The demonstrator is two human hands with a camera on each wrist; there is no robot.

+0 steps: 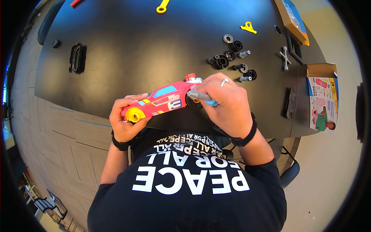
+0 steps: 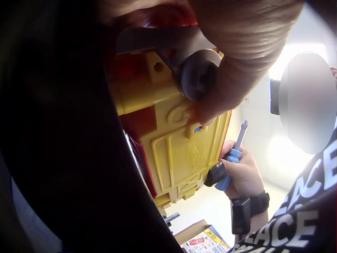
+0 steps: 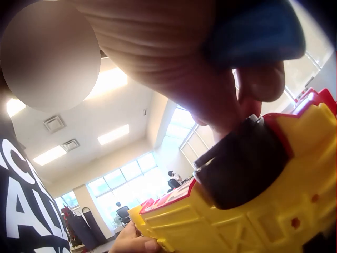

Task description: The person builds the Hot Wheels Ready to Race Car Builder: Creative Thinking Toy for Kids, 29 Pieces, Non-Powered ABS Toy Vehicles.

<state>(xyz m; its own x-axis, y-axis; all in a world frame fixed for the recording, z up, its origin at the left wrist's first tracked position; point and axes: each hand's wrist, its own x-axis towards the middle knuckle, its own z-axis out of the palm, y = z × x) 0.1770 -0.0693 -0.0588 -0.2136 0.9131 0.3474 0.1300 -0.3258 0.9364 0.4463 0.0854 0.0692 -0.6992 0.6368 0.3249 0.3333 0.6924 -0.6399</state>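
My left hand (image 1: 124,118) grips one end of a red toy race car (image 1: 162,101), beside its yellow wheel hub (image 1: 135,115). In the left wrist view, the thumb lies by a round grey part (image 2: 200,76) on the car's yellow underside (image 2: 184,153). My right hand (image 1: 228,104) is at the car's other end, holding a toy screwdriver (image 1: 199,95) with a grey shaft and a blue handle (image 2: 231,162). Its fingertips are right at a black wheel (image 3: 242,163) on the car's side, as the right wrist view shows.
Several loose black wheels (image 1: 222,62) and grey pegs (image 1: 244,53) lie beyond my right hand. A grey cross-shaped tool (image 1: 285,58) and a printed box (image 1: 324,102) are at the right. Farther off are a yellow wrench (image 1: 162,6), a yellow piece (image 1: 248,28) and a black frame (image 1: 75,58).
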